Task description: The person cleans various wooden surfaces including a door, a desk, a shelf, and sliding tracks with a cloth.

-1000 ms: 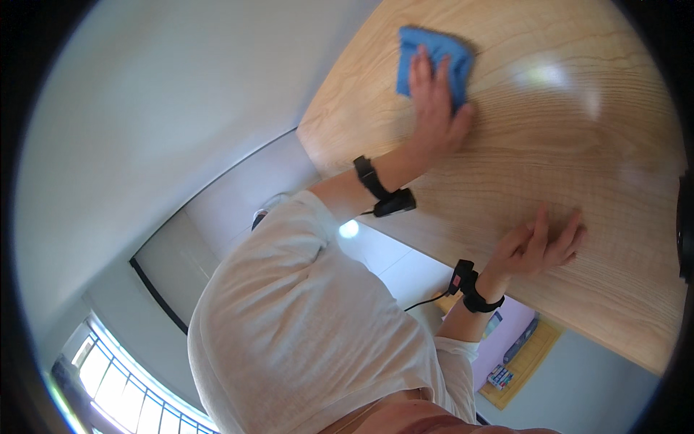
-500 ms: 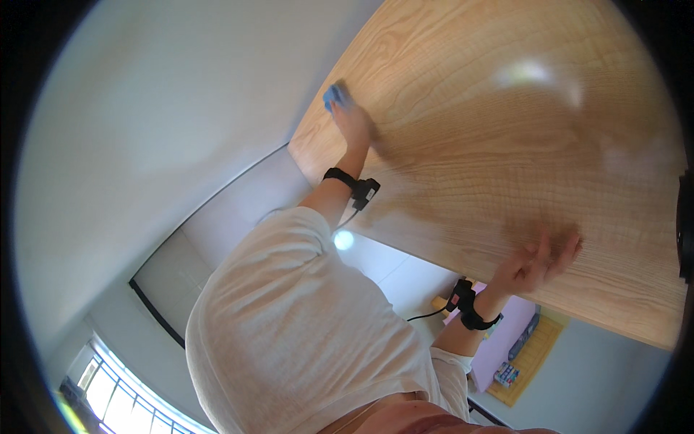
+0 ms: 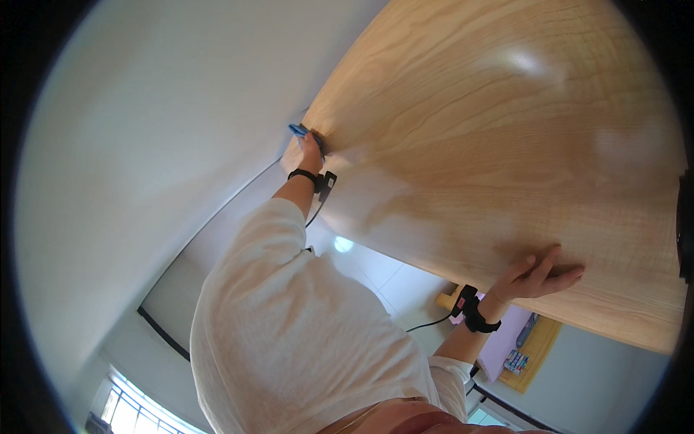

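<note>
A blue cloth (image 3: 297, 130) is gripped in my left hand (image 3: 311, 150), at the far-left corner of a wood-grain tabletop (image 3: 463, 145) where it meets the white wall. Part of the cloth sticks up against the wall, and the rest is hidden by the fingers. Near the tabletop's front edge, my right hand (image 3: 531, 281) rests with fingers spread and holds nothing. Each wrist wears a black strap with a small cabled device.
The white wall (image 3: 166, 108) runs along the tabletop's left side. Below the front edge are a tiled floor (image 3: 369, 264) and a yellow wooden piece of furniture (image 3: 538, 358) with a purple surface and small packages. A barred window (image 3: 137, 412) is at lower left.
My left hand has moved with the cloth toward me and left, up to the wall. The right hand has shifted slightly and lies flatter on the tabletop.
</note>
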Motion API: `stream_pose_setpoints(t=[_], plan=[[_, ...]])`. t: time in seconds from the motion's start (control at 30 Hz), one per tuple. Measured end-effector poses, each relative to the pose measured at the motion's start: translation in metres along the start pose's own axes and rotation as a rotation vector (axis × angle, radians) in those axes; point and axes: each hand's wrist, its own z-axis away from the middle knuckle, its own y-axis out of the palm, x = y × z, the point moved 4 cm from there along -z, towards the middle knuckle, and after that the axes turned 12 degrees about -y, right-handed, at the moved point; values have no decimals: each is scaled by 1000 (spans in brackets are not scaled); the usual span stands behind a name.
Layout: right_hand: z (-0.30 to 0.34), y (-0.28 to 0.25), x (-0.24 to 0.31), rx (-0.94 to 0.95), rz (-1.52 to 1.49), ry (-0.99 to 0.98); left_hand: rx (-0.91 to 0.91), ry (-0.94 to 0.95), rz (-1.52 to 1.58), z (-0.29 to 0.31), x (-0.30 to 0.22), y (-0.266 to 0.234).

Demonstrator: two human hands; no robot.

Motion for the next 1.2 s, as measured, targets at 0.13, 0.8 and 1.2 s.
stream_pose_setpoints(t=[0.13, 0.8, 1.2], plan=[[-3, 4, 5, -61, 1, -27, 15, 161, 78, -1, -12, 1], [17, -10, 1, -165, -510, -5, 14, 1669, -470, 372, -233, 216], [10, -17, 8, -132, -167, 35, 158, 1549, -568, 339, -142, 140]])
